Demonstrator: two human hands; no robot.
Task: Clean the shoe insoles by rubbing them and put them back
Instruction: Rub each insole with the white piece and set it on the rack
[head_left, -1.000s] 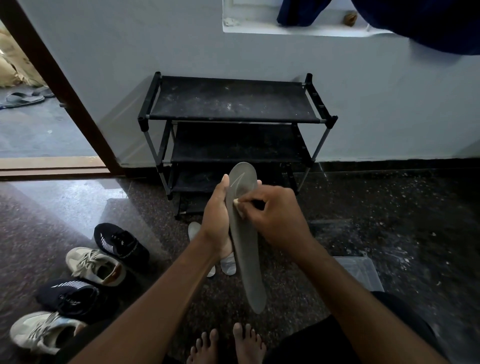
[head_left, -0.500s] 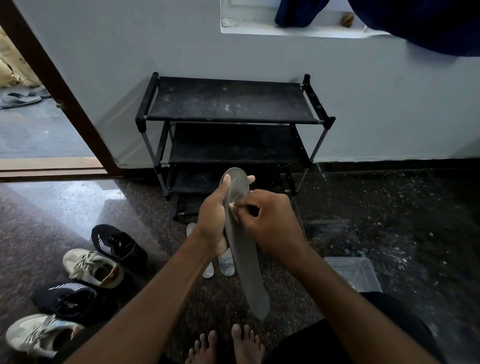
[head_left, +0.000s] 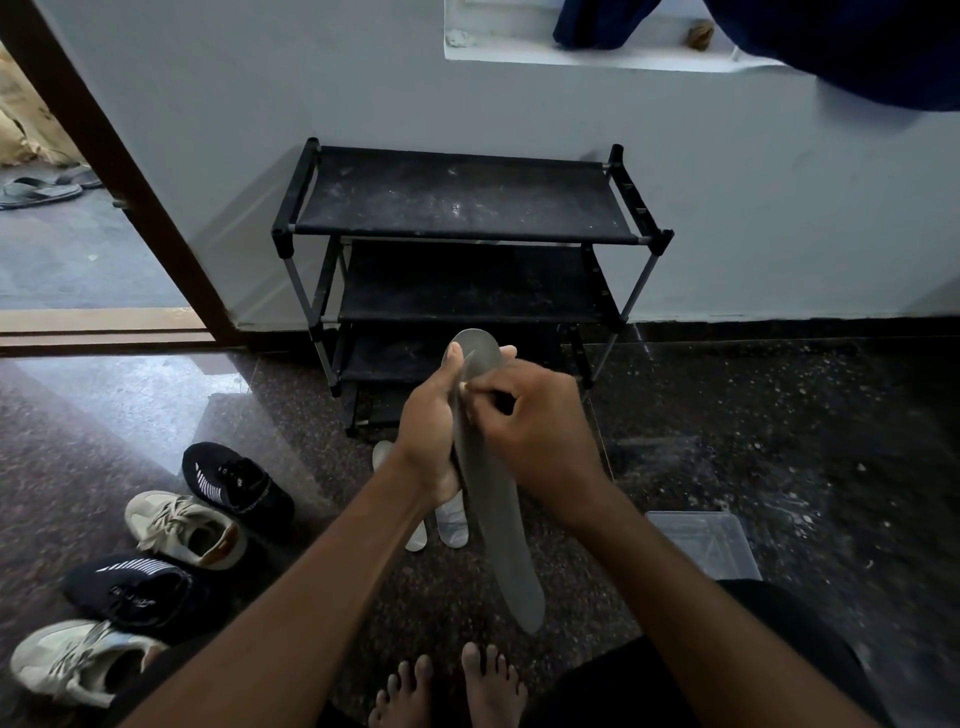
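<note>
A long grey insole (head_left: 498, 525) stands upright in front of me. My left hand (head_left: 431, 436) grips it from the left, thumb up near its rounded top. My right hand (head_left: 530, 431) has its fingers curled against the insole's upper face, pinching a small pale object that I cannot identify. Two pale insoles (head_left: 451, 519) lie on the floor behind my left wrist, partly hidden. At the lower left stand two black shoes (head_left: 236, 483) and two beige sneakers (head_left: 182, 527) in a row.
A black three-tier shoe rack (head_left: 467, 260) stands against the wall straight ahead. A clear plastic box (head_left: 701, 540) sits on the dark floor at the right. My bare feet (head_left: 452, 686) are at the bottom. An open doorway lies at the left.
My right hand has shifted slightly on the upper part of the insole while the left keeps holding it. The insole has tilted a little.
</note>
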